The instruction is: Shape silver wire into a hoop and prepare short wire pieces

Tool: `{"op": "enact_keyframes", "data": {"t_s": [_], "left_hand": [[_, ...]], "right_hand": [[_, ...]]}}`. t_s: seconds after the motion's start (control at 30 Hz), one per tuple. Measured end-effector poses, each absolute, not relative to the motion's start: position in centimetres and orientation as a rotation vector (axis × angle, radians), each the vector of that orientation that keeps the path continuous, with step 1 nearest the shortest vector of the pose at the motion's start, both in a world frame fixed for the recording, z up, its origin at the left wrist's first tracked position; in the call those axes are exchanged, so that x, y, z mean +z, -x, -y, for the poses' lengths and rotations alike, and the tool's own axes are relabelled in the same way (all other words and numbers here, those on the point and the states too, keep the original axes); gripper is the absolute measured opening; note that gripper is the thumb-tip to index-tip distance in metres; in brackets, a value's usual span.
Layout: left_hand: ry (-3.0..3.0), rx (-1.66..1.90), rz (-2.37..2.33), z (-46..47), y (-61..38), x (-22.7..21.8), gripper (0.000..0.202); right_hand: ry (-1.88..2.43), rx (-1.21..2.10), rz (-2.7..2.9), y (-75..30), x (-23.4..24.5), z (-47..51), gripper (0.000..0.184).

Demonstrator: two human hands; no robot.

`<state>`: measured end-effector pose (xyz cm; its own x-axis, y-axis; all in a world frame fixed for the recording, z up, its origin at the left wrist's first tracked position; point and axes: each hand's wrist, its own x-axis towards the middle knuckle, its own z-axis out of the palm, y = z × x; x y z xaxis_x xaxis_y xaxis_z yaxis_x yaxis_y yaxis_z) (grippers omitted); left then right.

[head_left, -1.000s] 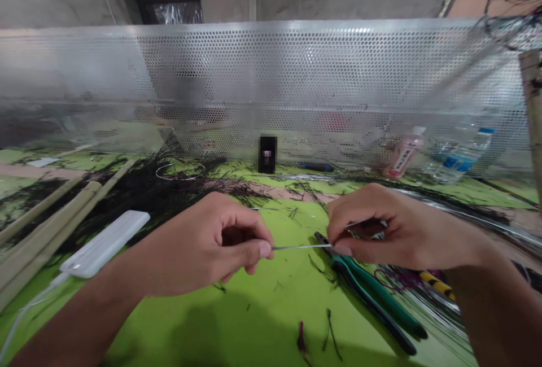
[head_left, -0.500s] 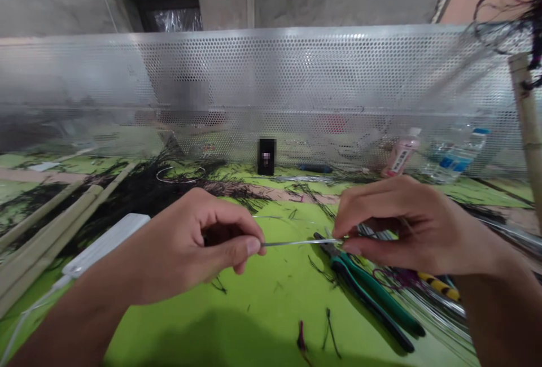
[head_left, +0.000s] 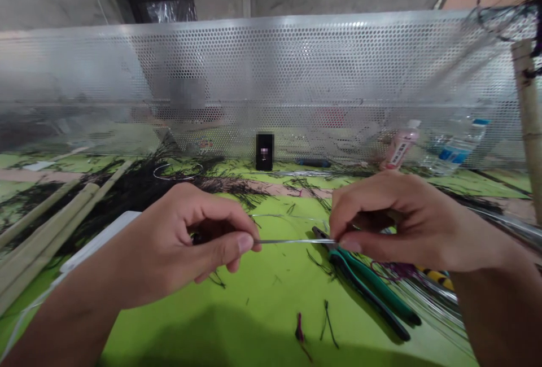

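A thin silver wire (head_left: 292, 241) runs level between my two hands above the green table (head_left: 262, 316). My left hand (head_left: 186, 243) pinches its left end between thumb and forefinger, fingers curled. My right hand (head_left: 389, 223) pinches the right end the same way. Green-handled pliers (head_left: 372, 293) lie on the table just under and right of my right hand.
A perforated metal screen (head_left: 271, 84) stands across the back. Bamboo sticks (head_left: 46, 226) and black fibres (head_left: 139, 186) lie at left, with a white flat box (head_left: 101, 237) partly behind my left wrist. A pink bottle (head_left: 400, 149), a water bottle (head_left: 455, 147) and a wire bundle (head_left: 436, 299) are at right.
Both hands have shifted slightly left and the gap of wire between them has lengthened a little. The view has tilted a bit downward.
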<state>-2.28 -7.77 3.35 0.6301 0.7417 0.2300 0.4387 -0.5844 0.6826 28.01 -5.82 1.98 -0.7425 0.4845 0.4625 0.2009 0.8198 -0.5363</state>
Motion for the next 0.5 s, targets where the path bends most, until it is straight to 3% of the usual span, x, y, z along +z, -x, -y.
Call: {"op": "enact_keyframes", "data": {"t_s": [0.2,0.5], "left_hand": [[-2.264,0.691,-0.959,7.9,2.0,3.2,0.012],[-1.761,0.435,-0.910,7.0,1.2,1.9,0.021]], "right_hand": [[0.518,0.513,2.372,-28.1,1.8,6.1,0.012],[0.466,0.276,2.492,-28.0,2.5,5.6,0.013]]}}
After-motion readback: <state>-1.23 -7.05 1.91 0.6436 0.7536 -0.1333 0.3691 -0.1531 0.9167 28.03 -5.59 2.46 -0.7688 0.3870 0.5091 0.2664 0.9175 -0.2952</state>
